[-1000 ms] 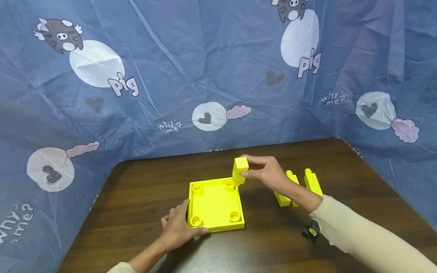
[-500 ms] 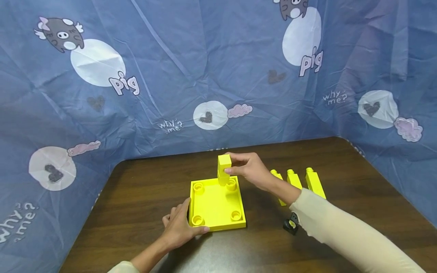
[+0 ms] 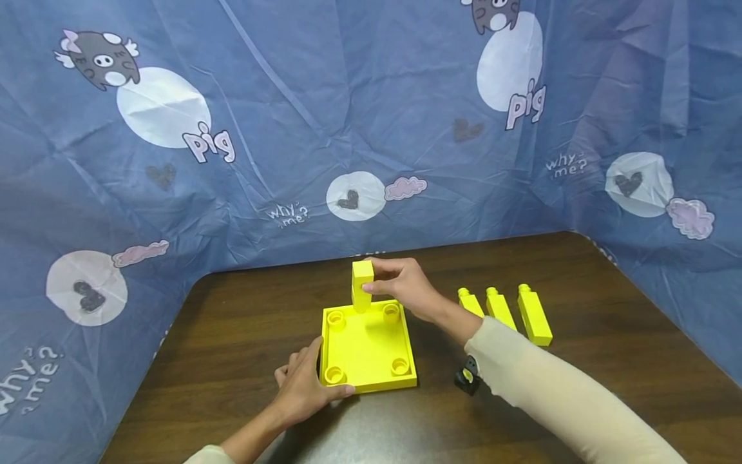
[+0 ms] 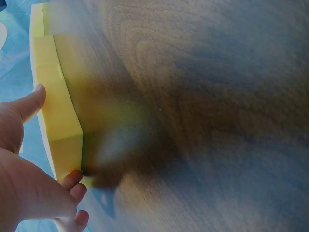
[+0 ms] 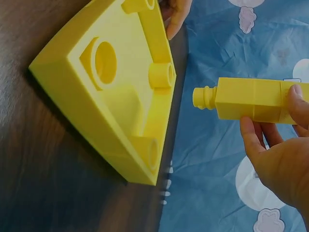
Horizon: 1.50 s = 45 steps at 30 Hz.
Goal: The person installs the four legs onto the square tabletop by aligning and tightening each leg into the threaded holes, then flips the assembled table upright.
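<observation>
On the table, a square yellow toy tabletop (image 3: 368,351) lies with its raised rim and round corner sockets facing up. My left hand (image 3: 304,380) grips its near left corner, thumb along the front side and fingers at the left side. In the left wrist view that thumb rests on the yellow side wall (image 4: 60,106). My right hand (image 3: 408,290) pinches a square yellow leg (image 3: 362,277) upright over the tabletop's far edge, between the two far sockets. The leg's ribbed round end (image 5: 203,98) points down at the tabletop, apart from it in the right wrist view.
Three more yellow legs lie side by side on the table to the right, including the rightmost leg (image 3: 534,316); my right sleeve (image 3: 539,374) partly covers the others. A blue printed cloth (image 3: 324,116) hangs behind the dark wooden table (image 3: 243,322).
My right hand has carried the leg leftward, from beyond the tabletop's far right corner to over its far edge. More of the lying legs shows. The left hand and tabletop stay put.
</observation>
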{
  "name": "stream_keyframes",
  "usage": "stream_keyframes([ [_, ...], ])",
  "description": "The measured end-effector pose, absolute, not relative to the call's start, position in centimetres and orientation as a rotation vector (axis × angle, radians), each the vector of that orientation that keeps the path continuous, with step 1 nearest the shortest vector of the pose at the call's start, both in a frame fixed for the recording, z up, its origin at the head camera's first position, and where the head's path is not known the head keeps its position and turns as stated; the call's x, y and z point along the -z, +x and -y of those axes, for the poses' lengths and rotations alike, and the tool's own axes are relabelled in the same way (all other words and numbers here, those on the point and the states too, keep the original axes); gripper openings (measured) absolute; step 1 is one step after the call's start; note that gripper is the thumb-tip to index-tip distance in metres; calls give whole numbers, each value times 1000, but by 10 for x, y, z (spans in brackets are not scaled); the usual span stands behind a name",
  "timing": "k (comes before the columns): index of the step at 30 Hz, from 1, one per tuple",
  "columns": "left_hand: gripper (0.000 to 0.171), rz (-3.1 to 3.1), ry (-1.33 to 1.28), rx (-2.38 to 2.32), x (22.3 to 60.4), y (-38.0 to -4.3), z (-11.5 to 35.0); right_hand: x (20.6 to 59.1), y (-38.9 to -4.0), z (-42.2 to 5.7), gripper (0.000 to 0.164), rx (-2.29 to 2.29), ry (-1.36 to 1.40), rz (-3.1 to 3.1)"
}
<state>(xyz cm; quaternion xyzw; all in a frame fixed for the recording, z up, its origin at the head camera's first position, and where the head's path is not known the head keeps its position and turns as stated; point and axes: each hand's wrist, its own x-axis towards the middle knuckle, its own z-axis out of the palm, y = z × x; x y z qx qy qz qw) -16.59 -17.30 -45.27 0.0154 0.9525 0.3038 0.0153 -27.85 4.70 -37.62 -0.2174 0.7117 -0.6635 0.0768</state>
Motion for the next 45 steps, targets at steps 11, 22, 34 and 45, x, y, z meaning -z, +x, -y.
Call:
stream_keyframes([
  [11,114,-2950,44,-944,451,-166,172,382,-283,-21,49,1958,-664,-2163],
  [22,114,-2949,45,-959,452,-166,174,395,-292,9,46,2038,-637,-2112],
  [34,112,-2964,67,-969,454,-167,174,402,-290,19,48,1953,-608,-2185],
  [45,113,-2963,67,-967,454,-167,174,409,-291,24,47,1853,-619,-2332],
])
